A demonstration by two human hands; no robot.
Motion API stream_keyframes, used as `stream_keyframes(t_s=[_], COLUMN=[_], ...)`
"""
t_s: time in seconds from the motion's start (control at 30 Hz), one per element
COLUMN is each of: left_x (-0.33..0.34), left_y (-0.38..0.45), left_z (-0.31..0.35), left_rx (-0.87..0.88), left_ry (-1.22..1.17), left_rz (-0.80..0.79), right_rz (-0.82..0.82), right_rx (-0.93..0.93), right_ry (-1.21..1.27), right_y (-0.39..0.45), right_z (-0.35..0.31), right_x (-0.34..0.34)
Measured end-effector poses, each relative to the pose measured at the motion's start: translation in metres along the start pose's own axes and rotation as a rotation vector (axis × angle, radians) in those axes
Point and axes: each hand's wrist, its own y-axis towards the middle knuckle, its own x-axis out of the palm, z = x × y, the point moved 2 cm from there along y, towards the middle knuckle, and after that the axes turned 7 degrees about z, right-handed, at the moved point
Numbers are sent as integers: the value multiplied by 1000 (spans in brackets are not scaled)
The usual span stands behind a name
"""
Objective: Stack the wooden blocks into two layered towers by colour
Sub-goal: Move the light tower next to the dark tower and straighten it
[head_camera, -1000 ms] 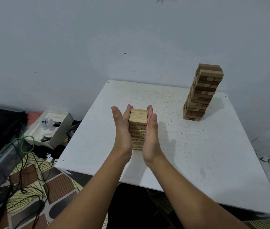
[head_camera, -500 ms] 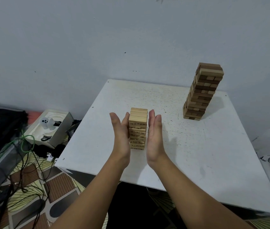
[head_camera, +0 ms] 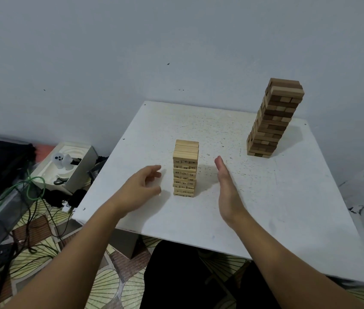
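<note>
With its fingers (head_camera: 154, 172) loosely curled and holding nothing, the left hand (head_camera: 139, 188) hovers just left of the light numbered block tower (head_camera: 185, 168), not touching it. Opposite, the right hand (head_camera: 226, 188) stands edge-on, fingers straight and released, a small gap from the tower. Both towers stand on the white counter (head_camera: 288, 208); the taller dark brown block tower (head_camera: 274, 118) sits well apart near the far right corner.

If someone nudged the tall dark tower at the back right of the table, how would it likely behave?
The dark block tower would probably topple rather than slide: it is tall on a narrow base and already appears to lean. Its loose layers sit unevenly, so it would likely scatter into separate blocks. It stands near the far right edge of the white table, so some might fall off.
</note>
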Motion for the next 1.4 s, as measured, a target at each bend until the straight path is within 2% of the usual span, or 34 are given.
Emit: stream_keyframes(t_s=[0.13,0.2,0.23,0.3,0.37,0.5,0.63,0.7,0.93,1.07,1.17,1.4], left_x=[-3,-2,-2,0,3,7,13,22,40,47,60,66], left_y=[9,12,12,10,9,0,-8,-14,-4,7,1,-8], left_z=[9,13,15,19,13,-4,5,12,33,43,46,50], left_rx=[38,57,46,-51,-124,-113,-164,-172,-127,-142,-48,31], left_ry=[212,247,157,-191,-438,-395,-773,-888,-937,-963,-941,-911], left_rz=[-104,-116,-95,-32,18,-12,82,102,196,77,-52,-67], right_rz=[-80,-82,-53,36,89,62,49,49,59,76,55,37], right_rx=[-74,-65,-36,33,58,77,108,109,125,132,132,114], right_ry=[-298,-272,-163,114,278,389,443,446,442,439,428,413], right_y=[5,7,7,6,2,-6,-2,0,8,14,14,8], right_z=[7,4,1,-7,-17,-24,-24,-18,-9,-8,-6,-15], right_x=[0,-2,-2,2,12,37,44,45,48,48,51,57])
